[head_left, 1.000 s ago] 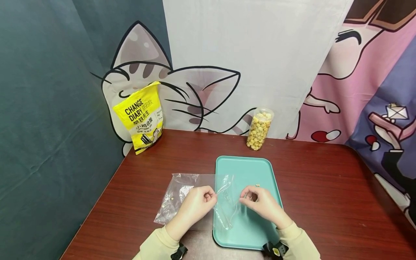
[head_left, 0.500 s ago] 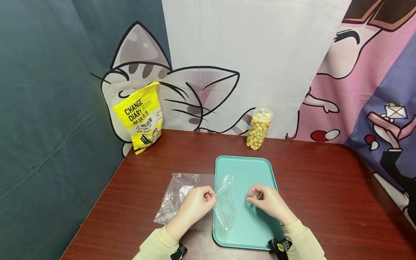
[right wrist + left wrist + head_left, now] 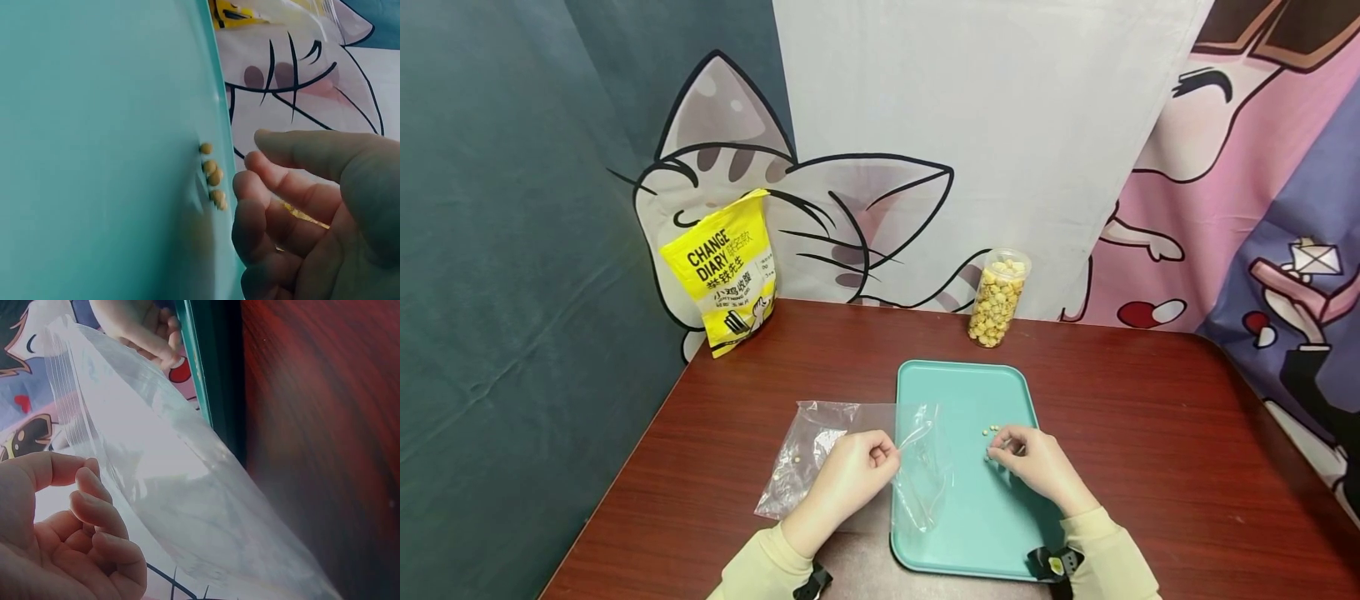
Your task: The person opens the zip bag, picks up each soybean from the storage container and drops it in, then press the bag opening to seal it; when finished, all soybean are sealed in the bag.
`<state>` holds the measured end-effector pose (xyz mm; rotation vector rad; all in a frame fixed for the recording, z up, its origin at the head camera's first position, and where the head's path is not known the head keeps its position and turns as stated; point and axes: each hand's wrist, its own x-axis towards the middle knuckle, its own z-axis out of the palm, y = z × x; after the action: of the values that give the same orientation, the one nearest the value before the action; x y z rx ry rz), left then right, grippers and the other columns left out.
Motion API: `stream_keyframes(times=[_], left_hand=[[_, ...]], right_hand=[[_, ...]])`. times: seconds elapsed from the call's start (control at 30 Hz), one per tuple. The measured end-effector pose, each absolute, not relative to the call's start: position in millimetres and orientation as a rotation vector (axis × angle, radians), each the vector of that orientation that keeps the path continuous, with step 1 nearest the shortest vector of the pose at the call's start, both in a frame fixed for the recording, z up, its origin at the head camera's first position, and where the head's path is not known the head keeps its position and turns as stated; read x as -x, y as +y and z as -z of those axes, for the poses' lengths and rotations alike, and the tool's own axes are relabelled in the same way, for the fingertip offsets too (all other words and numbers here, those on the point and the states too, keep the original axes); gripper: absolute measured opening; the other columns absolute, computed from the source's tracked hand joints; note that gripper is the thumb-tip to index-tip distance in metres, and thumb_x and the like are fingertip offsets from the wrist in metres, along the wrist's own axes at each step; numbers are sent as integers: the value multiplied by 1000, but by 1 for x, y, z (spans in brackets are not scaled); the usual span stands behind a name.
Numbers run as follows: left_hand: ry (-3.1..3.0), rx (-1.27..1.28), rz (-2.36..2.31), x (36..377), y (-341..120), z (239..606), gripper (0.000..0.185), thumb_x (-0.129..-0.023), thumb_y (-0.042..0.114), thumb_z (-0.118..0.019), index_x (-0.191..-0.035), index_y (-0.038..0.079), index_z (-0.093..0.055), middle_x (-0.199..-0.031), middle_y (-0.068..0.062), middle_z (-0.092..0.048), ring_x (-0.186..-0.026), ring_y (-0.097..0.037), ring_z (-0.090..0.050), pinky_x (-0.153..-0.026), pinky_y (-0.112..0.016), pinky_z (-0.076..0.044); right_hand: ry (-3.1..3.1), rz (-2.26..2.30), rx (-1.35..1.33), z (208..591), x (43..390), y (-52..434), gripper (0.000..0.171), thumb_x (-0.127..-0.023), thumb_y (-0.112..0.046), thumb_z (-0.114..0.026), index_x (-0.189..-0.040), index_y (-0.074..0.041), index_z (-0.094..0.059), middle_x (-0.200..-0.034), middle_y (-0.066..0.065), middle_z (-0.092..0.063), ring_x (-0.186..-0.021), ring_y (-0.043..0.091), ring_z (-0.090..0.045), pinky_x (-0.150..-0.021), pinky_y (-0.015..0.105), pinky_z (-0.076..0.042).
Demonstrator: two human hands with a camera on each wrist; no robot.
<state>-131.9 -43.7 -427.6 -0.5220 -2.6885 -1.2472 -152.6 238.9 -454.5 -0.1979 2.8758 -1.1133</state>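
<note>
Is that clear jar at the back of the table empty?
No, the clear jar by the backdrop is filled almost to its top with pale yellow puffed pieces.

The right hand has slid along the teal tray toward its right edge, uncovering a few small yellow pellets just beside its fingertips.

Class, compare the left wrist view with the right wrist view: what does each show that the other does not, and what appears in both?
Only the left wrist view shows the left hand pinching the edge of the clear plastic bag, and the red-brown table. Only the right wrist view shows small yellow pellets lying on the tray beside the right hand's curled fingers. Both show the teal tray and the right hand.
</note>
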Motion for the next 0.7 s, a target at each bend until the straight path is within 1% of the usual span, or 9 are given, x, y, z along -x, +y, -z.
stream_keyframes(times=[0.1,0.23,0.4,0.57,0.7], left_hand=[[-2687,517,1249,132,-44,428,14,-78,11,-60,-65,17,-60,-55,13,-45,-49,3,-38,-49,-17,-36],[-2685,513,1249,132,-45,428,14,-78,11,-60,-65,17,-60,-54,13,-45,-49,3,-38,-49,-17,-36],[-2687,514,1252,132,-45,428,14,-78,11,-60,-66,17,-60,-54,13,-45,-49,3,-38,-49,-18,-36],[-2690,513,1254,132,-46,428,14,-78,11,-59,-66,17,-60,-55,12,-45,-49,3,-38,-49,-18,-36],[-2690,513,1259,132,-46,428,14,-79,11,-60,-66,17,-60,-55,12,-45,-49,3,-38,-49,-18,-36]], right_hand=[[2881,1093,155,456,154,243,7,-82,-18,-72,-84,-15,-65,-69,-4,-58,-60,8,-50,-54,25,-40],[2896,1077,135,459,156,248,7,-84,-16,-70,-90,-14,-67,-71,-2,-59,-59,10,-50,-53,26,-40],[2929,1053,152,462,159,249,12,-84,-11,-68,-97,-13,-67,-72,-1,-59,-59,11,-50,-53,26,-40],[2942,1019,145,462,160,248,11,-82,-8,-69,-92,-12,-66,-69,-1,-56,-60,12,-47,-53,27,-39],[2943,993,92,461,160,246,9,-81,-10,-71,-87,-11,-65,-66,-1,-53,-59,13,-46,-54,28,-38]])
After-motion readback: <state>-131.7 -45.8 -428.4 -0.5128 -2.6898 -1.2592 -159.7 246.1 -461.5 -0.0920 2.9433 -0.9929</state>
